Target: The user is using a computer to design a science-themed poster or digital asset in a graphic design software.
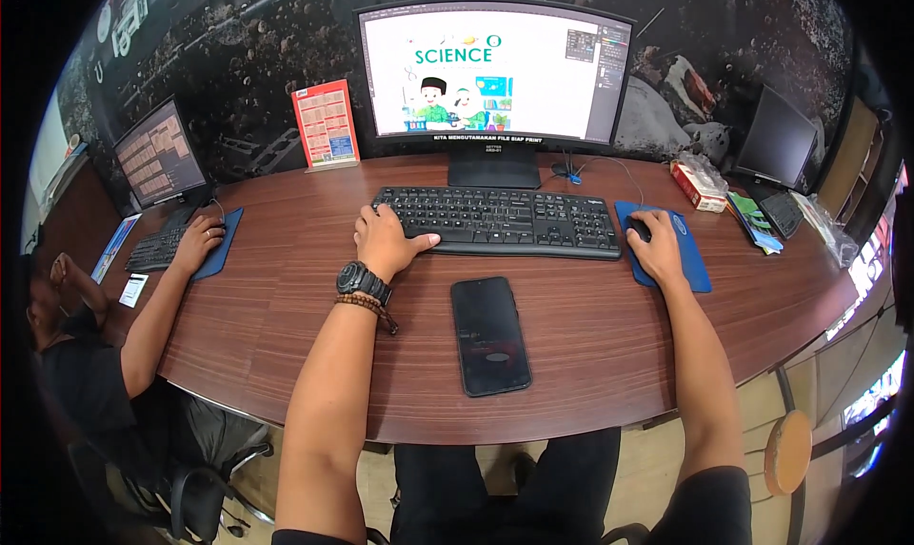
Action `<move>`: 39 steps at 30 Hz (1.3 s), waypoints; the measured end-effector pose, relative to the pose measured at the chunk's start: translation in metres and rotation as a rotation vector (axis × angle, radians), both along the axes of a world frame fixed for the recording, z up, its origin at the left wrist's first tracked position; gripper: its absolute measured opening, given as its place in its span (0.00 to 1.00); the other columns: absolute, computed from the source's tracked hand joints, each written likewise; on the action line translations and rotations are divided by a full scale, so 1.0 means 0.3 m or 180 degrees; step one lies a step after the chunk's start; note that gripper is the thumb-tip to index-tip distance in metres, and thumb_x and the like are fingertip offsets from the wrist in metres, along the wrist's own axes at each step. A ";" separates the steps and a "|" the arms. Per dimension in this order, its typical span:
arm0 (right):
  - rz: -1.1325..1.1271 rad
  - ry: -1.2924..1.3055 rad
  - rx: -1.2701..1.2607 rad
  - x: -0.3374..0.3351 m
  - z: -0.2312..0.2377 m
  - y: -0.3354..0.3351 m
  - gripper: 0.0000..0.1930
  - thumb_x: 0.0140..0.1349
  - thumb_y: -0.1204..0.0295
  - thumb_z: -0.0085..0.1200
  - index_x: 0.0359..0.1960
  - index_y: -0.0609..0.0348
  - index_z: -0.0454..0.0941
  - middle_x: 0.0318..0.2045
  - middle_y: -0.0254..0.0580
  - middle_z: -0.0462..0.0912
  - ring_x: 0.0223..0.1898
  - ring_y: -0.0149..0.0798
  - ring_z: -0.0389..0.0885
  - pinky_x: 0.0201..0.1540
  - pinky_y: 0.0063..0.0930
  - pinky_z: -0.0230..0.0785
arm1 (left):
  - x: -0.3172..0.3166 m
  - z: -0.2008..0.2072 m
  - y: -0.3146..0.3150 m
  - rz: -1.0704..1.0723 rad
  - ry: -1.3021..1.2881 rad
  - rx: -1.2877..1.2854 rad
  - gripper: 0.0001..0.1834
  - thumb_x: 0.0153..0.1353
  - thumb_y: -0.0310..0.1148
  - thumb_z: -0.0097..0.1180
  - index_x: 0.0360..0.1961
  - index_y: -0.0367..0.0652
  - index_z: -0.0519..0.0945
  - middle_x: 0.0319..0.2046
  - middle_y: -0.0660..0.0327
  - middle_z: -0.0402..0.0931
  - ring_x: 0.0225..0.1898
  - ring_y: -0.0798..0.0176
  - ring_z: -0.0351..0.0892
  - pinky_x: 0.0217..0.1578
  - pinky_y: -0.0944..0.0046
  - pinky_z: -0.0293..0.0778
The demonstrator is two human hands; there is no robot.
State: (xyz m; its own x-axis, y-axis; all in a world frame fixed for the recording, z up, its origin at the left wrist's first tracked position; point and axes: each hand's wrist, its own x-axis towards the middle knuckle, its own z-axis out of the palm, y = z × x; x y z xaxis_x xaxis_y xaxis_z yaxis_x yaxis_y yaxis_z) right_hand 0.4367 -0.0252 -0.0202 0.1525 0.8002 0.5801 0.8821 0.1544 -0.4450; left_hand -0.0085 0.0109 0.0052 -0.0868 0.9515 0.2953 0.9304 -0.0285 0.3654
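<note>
My left hand (387,243) lies over the left end of a black keyboard (562,223), thumb stretched out toward the lower row of keys. A black watch (363,280) and a string of brown beads (366,304) circle that wrist. My right hand (656,247) is wrapped over a dark computer mouse (640,227) on a blue mouse pad (692,264); the palm hides part of the mouse. Behind the keyboard stands a monitor (533,88) with a cartoon science cover on its screen. A dark-screened phone (489,336) lies face up between my forearms.
At the left, a co-worker's hand (200,242) rests by another blue pad (224,245) and a second monitor (160,155). A red-framed calendar (326,123) stands near the wall. A small box (698,183), booklets (755,223) and a dark monitor (781,138) occupy the right side.
</note>
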 end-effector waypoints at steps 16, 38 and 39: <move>0.0064 0.0008 0.0164 0.004 -0.005 0.001 0.18 0.56 0.67 0.60 0.47 0.59 0.83 0.50 0.52 0.77 0.51 0.55 0.79 0.56 0.42 0.72 | -0.004 -0.004 0.001 0.0009 0.0041 -0.0097 0.53 0.45 0.62 0.74 0.56 0.23 0.69 0.58 0.35 0.64 0.62 0.33 0.65 0.61 0.39 0.66; 0.1455 -0.1110 0.0024 -0.306 0.076 -0.066 0.12 0.63 0.70 0.57 0.47 0.51 0.85 0.62 0.50 0.70 0.71 0.60 0.56 0.71 0.51 0.55 | 0.011 0.004 -0.003 -0.0008 0.0023 -0.0135 0.52 0.47 0.60 0.74 0.56 0.22 0.69 0.59 0.34 0.64 0.63 0.33 0.63 0.62 0.38 0.63; 0.1459 -0.1120 0.0035 -0.307 0.074 -0.070 0.12 0.63 0.70 0.57 0.47 0.51 0.85 0.62 0.50 0.70 0.71 0.60 0.56 0.71 0.51 0.55 | 0.014 0.008 -0.006 -0.0023 0.0016 -0.0144 0.52 0.47 0.60 0.74 0.56 0.21 0.69 0.60 0.34 0.64 0.63 0.33 0.63 0.62 0.38 0.63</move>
